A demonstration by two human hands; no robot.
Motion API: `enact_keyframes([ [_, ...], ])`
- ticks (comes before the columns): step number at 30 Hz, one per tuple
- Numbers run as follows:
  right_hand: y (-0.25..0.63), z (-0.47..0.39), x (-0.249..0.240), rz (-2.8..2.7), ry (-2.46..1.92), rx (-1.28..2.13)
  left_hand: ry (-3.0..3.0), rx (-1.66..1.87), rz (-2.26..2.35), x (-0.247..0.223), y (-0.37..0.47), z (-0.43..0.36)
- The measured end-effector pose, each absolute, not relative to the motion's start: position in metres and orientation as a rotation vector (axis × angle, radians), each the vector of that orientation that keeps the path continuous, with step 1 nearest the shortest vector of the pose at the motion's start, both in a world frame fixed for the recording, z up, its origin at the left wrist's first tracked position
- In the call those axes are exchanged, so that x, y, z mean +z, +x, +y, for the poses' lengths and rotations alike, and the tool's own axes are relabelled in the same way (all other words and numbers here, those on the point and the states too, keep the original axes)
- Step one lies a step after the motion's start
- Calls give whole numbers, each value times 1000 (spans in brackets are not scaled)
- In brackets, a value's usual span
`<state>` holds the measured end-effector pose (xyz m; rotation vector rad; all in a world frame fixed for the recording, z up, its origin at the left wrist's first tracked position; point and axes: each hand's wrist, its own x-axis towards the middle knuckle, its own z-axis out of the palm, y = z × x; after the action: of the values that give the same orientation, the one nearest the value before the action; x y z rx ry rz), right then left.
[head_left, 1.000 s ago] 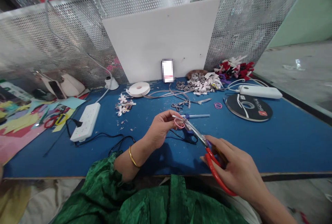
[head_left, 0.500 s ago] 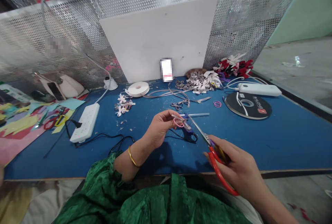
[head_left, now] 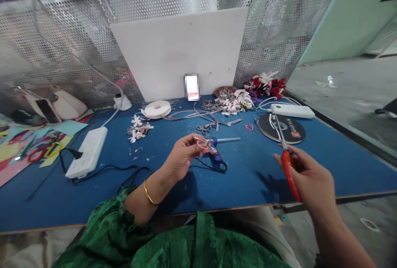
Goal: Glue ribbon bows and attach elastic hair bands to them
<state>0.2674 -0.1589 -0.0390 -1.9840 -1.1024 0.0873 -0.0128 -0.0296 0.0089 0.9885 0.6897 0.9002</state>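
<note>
My left hand (head_left: pixel 185 152) is closed in a pinch on a pink hair tie (head_left: pixel 202 144) with a small piece of greyish ribbon on it. Just behind it on the blue table lies a blue glue gun (head_left: pixel 216 156) with a clear glue stick poking out to the right. Off to the right, my right hand (head_left: pixel 310 173) grips red-handled scissors (head_left: pixel 290 173). Their blades point away from me, over the edge of a black ribbon reel (head_left: pixel 294 129), and look shut. Both hands are above the table, well apart.
At the back are a white ribbon roll (head_left: pixel 157 109), a pile of ribbon bows (head_left: pixel 231 101) and a lit phone (head_left: pixel 191 87). Pink and purple hair ties (head_left: pixel 249 127) lie right of the glue gun. A white power strip (head_left: pixel 88 152) with black cables stands left.
My right hand has carried the scissors away to the right from the hair tie, and their blades have come together. My left hand still holds the hair tie. The view has shifted slightly.
</note>
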Motion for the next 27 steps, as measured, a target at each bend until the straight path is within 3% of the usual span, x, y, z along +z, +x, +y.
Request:
enact_keyframes([
  [4,301,-150,-31,-1232,-2372,-111,975,893,679,10,-13,-30],
  [13,344,-110,-29,-1300,-2436,-265,939,899,670,10,-14,-31],
  [23,318,-88,-7,-1561,-2157,-231,914,955,708,7,-12,-31],
  [27,245,-71,12,-1796,-1649,189,915,983,748,7,-10,-31],
])
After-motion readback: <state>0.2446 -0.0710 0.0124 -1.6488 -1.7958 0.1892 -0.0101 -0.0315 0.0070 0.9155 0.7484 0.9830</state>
